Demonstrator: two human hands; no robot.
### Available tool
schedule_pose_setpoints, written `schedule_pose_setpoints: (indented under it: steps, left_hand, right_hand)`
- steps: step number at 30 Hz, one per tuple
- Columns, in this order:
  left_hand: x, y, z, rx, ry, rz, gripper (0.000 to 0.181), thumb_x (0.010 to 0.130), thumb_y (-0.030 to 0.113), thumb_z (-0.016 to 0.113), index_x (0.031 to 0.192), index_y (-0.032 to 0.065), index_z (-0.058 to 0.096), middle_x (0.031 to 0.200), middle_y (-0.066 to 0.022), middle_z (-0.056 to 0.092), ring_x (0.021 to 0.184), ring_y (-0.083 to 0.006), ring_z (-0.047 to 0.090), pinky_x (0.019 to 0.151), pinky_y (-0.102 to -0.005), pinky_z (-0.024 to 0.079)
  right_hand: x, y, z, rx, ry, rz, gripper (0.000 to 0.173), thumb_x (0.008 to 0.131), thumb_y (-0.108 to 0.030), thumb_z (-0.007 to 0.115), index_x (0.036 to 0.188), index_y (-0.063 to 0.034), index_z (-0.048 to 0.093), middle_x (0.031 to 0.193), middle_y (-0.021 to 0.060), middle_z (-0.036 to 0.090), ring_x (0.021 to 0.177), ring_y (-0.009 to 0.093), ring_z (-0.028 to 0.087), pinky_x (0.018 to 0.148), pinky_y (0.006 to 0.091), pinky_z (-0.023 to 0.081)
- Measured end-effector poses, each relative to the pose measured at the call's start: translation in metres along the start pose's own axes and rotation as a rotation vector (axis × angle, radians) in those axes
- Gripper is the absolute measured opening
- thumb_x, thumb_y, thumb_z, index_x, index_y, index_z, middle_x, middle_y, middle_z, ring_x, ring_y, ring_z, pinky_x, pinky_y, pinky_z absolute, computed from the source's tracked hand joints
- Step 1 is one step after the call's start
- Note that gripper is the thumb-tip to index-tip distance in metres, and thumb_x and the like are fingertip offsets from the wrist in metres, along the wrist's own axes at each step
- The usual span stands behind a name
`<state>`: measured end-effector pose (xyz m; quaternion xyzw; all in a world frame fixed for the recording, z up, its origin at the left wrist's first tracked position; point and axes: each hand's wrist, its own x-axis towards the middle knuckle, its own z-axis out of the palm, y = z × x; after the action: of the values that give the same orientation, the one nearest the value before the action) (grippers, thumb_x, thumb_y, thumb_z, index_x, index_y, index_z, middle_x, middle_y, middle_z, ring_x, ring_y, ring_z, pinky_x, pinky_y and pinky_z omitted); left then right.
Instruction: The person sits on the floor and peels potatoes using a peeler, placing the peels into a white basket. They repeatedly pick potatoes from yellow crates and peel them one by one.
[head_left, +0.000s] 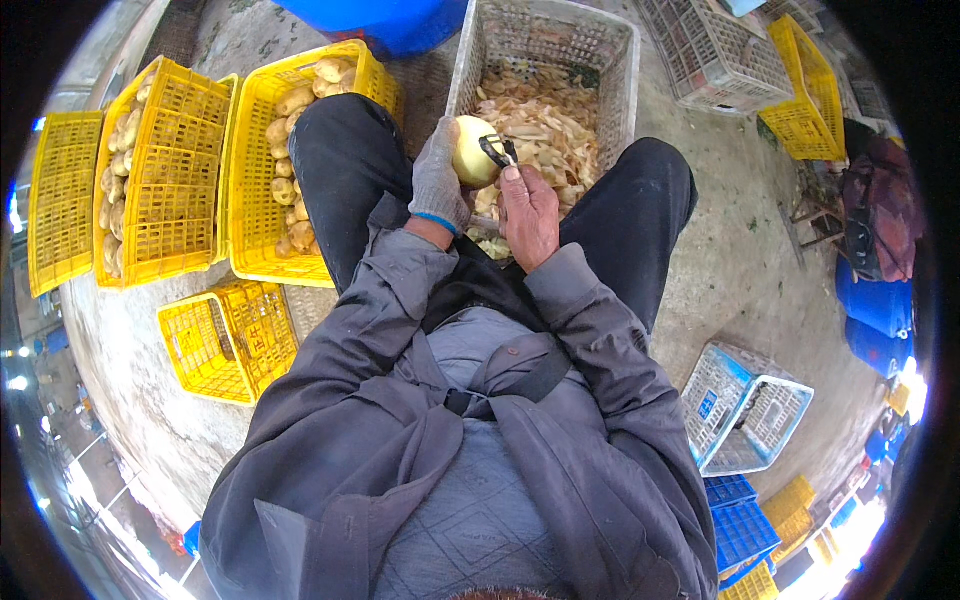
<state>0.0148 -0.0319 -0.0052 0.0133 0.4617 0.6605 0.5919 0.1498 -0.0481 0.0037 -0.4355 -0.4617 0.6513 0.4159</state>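
My left hand (437, 174), in a grey knitted glove with a blue cuff edge, is closed around a pale, peeled potato (474, 152). A black-headed peeler (496, 150) is gripped in my bare right hand (531, 214), its head against the potato's right side. Both hands are between my knees, over the near end of a grey plastic crate (630, 82). Inside that crate lies a heap of brown and pale peelings (551, 112). My fingers hide most of the peeler's handle.
Yellow crates (247, 165) of unpeeled potatoes (283, 191) stand beyond my left knee. A yellow crate (274, 330) lies nearer on the left. A blue tub (382, 19) is ahead; a white-and-blue crate (731, 450) is at right, with stacked grey crates (720, 60) farther off.
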Motion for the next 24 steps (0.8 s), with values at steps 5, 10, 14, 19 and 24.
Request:
schedule_pose_setpoints:
  steps: [5,10,14,19,24]
  left_hand:
    - [0.001,0.004,0.006,-0.082,-0.029,-0.125,0.041,0.095,0.045,0.062,0.115,0.0096,0.062,0.1,-0.0088,0.07,0.086,-0.0248,0.07,0.071,-0.0386,0.061]
    - [0.002,0.003,0.003,-0.211,0.061,-0.103,0.038,0.089,0.041,0.07,0.113,0.0122,0.06,0.1,-0.0096,0.067,0.085,-0.0295,0.067,0.073,-0.0464,0.061]
    - [0.007,0.013,0.012,-0.232,0.107,-0.06,0.04,0.09,0.043,0.069,0.112,0.0116,0.059,0.1,-0.0093,0.066,0.086,-0.0297,0.066,0.072,-0.051,0.06]
    - [0.01,0.016,0.016,-0.31,0.07,-0.021,0.039,0.092,0.046,0.065,0.113,0.0137,0.059,0.105,-0.0095,0.065,0.094,-0.0319,0.064,0.074,-0.053,0.059]
    - [0.004,0.04,0.013,-0.328,0.015,0.055,0.04,0.089,0.046,0.07,0.114,0.017,0.059,0.108,-0.0057,0.064,0.103,-0.0289,0.061,0.094,-0.0531,0.053]
  right_hand:
    - [-0.002,0.003,-0.005,-0.324,0.06,-0.159,0.034,0.105,-0.032,0.05,0.089,-0.0026,0.054,0.062,0.0036,0.047,0.056,0.013,0.042,0.052,0.0329,0.036]
    - [-0.022,0.012,-0.004,-0.546,0.083,-0.138,0.036,0.104,-0.032,0.051,0.093,0.0016,0.054,0.067,0.0196,0.054,0.058,0.029,0.052,0.057,0.0439,0.041]
    - [-0.028,0.016,-0.008,-0.647,-0.003,-0.094,0.039,0.101,-0.036,0.053,0.101,0.0021,0.059,0.078,0.0318,0.061,0.076,0.052,0.06,0.067,0.0556,0.045]
    - [-0.024,0.018,-0.012,-0.668,0.041,-0.047,0.036,0.1,-0.033,0.054,0.101,0.0027,0.059,0.08,0.0327,0.063,0.081,0.052,0.062,0.069,0.0557,0.047]
    - [-0.021,0.029,-0.016,-0.845,-0.063,-0.018,0.041,0.1,-0.036,0.052,0.096,0.0036,0.059,0.083,0.0328,0.064,0.084,0.051,0.063,0.075,0.057,0.047]
